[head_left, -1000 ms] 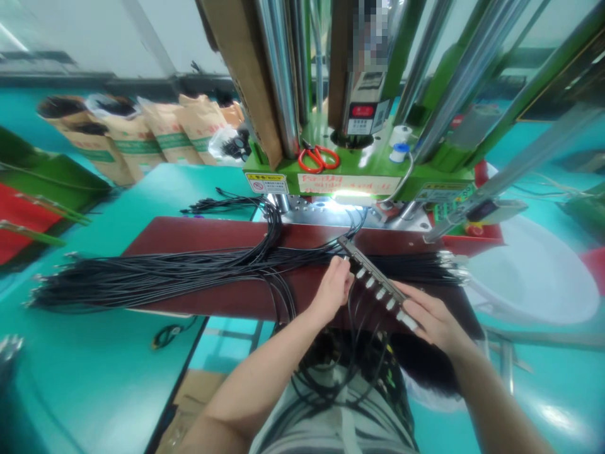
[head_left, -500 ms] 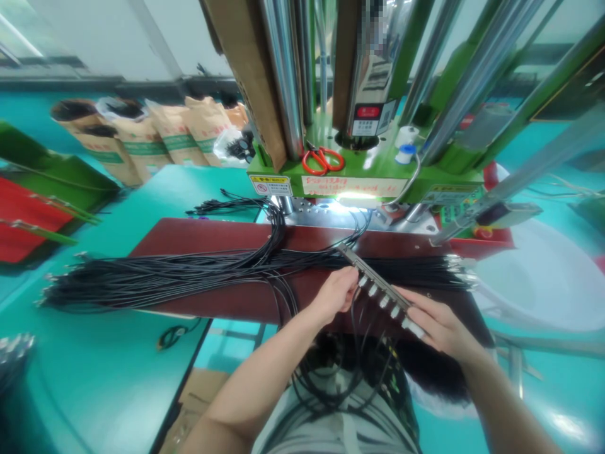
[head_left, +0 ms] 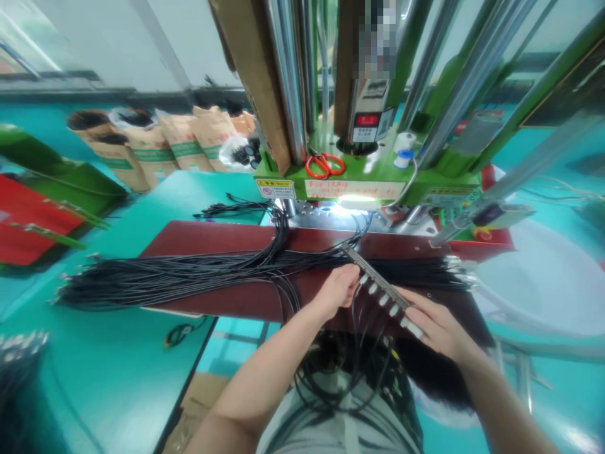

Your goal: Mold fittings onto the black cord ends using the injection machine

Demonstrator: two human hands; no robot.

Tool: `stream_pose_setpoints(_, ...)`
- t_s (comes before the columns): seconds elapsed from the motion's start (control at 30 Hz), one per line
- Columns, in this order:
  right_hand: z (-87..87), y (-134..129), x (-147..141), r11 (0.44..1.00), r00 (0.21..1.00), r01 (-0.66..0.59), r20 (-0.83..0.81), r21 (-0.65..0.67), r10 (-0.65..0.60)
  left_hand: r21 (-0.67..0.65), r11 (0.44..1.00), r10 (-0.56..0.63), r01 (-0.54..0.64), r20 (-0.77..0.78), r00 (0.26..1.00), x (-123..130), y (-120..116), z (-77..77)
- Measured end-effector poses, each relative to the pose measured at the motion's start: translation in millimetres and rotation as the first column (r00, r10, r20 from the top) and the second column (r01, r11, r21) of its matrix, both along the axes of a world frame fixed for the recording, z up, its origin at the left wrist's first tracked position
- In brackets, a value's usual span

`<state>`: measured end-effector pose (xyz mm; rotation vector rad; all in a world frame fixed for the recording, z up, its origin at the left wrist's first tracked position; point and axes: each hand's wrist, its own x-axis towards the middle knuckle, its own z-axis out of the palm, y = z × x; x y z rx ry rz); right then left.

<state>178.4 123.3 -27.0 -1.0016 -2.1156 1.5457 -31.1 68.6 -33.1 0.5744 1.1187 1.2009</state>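
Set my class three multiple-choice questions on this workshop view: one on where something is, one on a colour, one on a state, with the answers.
1. Where are the scissors?
A. On the floor
B. On the green machine base
C. In a white basin

2. What colour is the board under the black cables?
A. Blue
B. Yellow
C. Dark red

3. What state is the metal connector bar in?
A. Held by the left hand and the right hand
B. Lying on the floor
C. Hanging from the machine

Answers:
1. B, the scissors lie on the green base between the columns.
2. C, dark red shows around the cables.
3. A, both hands are on the bar, above the board.
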Motion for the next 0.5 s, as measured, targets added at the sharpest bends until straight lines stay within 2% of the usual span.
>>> stream_pose_setpoints(0.13,-4.4,-3,2,0.966,0.992,0.117,-0.013,-0.232,-0.123,0.085,0.996,0.031,-0.022,-0.11,0.993,-3,1,-2.5)
stream_pose_setpoints(0.23,0.0,-6,1,0.942,0.989,0.14,-0.009,-0.304,-0.15,0.144,0.989,0.053,-0.015,-0.262,0.964,-5,-1,-6.4)
stream_pose_setpoints(0.33,6.7,-6,-2,0.959,0.993,0.116,0.018,-0.259,-0.115,0.149,0.987,0.096,-0.052,-0.31,0.946,-5,-1,-12.7)
stream_pose_setpoints(0.5,10.0,0,-5,1.0,0.996,-0.008,0.09,-0.004,0.008,0.173,0.979,0.173,-0.108,-0.426,0.888,-5,1,-24.1)
